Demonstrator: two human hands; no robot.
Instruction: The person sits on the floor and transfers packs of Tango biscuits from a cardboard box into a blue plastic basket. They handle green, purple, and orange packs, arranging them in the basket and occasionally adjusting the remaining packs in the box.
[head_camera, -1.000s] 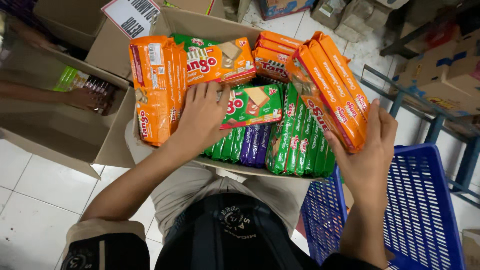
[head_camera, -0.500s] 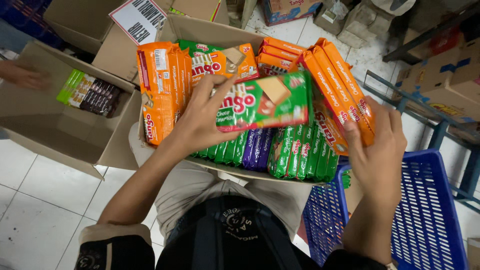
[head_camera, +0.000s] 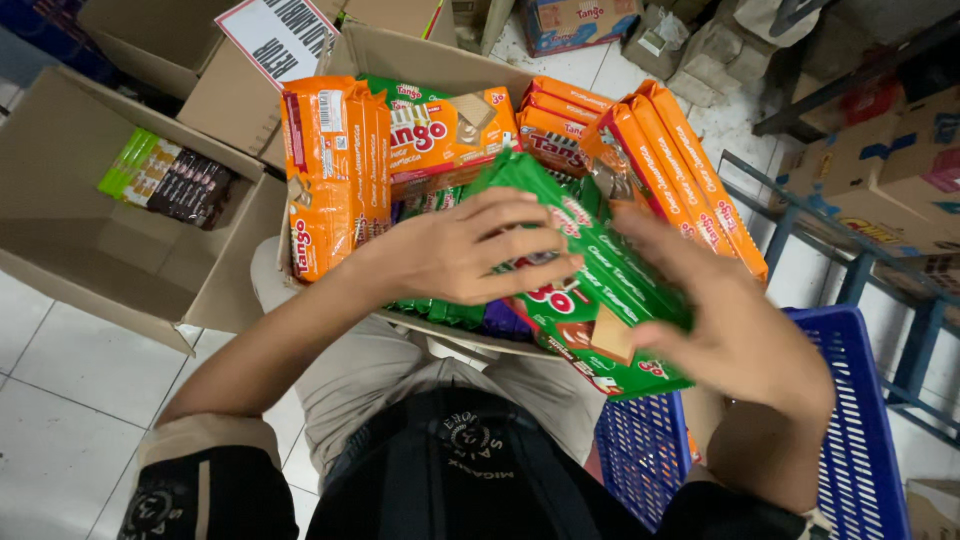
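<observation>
Since half a second ago the green plastic wafer packet (head_camera: 590, 290) has swung from lying flat over the stacked packets to slanting down toward the person's lap, and the right hand (head_camera: 735, 330) has left the upright orange packets (head_camera: 680, 170) to meet it; the large open brown cardboard carton (head_camera: 430, 50) on the lap serves as landmark; right of it and lower stands the blue slotted plastic basket (head_camera: 860, 440); left of it lies a second open cardboard box (head_camera: 90, 230) with a few dark and green bars; inside the carton's left side stand tall orange wafer packets (head_camera: 335, 175); the left hand (head_camera: 470, 250) grips the green packet from above, fingers curled over it; the right hand's fingers are spread against its lower edge; judged, the step is lifting one packet out of the carton, and the next move calls for a firm two-handed hold clear of the carton's near rim.
</observation>
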